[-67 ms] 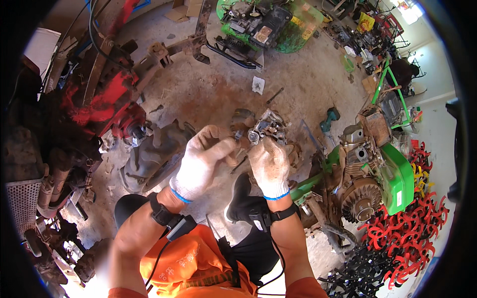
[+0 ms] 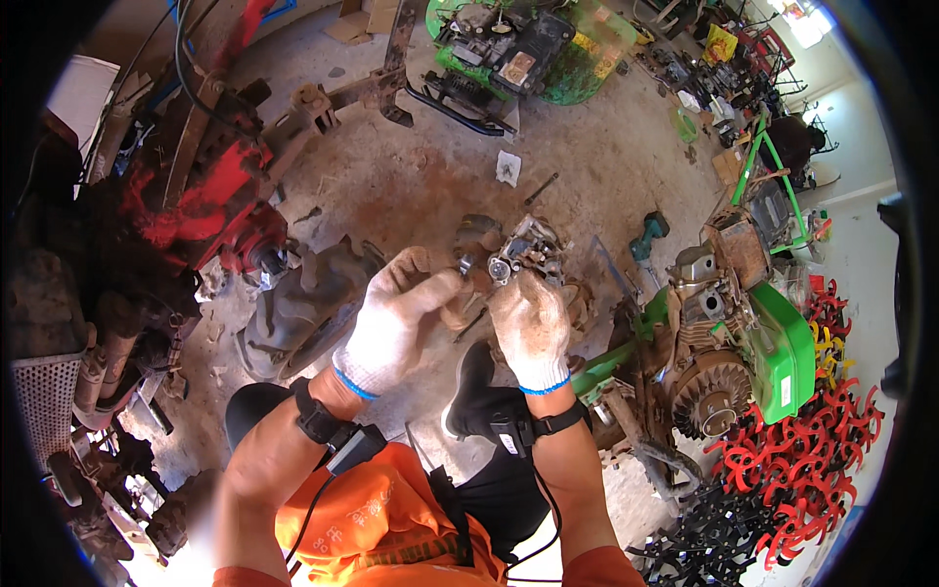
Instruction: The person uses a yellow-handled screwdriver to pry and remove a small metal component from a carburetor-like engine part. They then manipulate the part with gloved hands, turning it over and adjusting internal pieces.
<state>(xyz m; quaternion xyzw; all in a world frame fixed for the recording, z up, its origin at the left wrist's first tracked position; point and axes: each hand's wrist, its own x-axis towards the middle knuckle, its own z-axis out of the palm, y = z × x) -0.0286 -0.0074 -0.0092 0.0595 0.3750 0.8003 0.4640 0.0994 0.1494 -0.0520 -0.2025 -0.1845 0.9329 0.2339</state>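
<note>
In the middle of the view my right hand (image 2: 531, 318), in a soiled white glove with a blue cuff, is closed on a silver metal carburetor (image 2: 533, 245). A round opening on the carburetor's left side faces my left hand. My left hand (image 2: 403, 311), gloved the same way, pinches a small grey metal piece (image 2: 467, 265) between thumb and fingers. That piece is a short gap away from the round opening, and its exact kind is too small to make out. My right fingertips are partly hidden behind the carburetor.
Red machinery (image 2: 210, 201) stands on the left, by a dark molded cover (image 2: 305, 303). At right sits an engine (image 2: 709, 323) with a green tank (image 2: 785, 352), near a teal power drill (image 2: 648, 235). Red curved blades (image 2: 782, 470) are heaped at lower right. A green machine (image 2: 499, 59) stands ahead.
My left thumb and the small metal piece have shifted slightly, and the piece has turned a little between the fingers. My right hand and the carburetor hold still.
</note>
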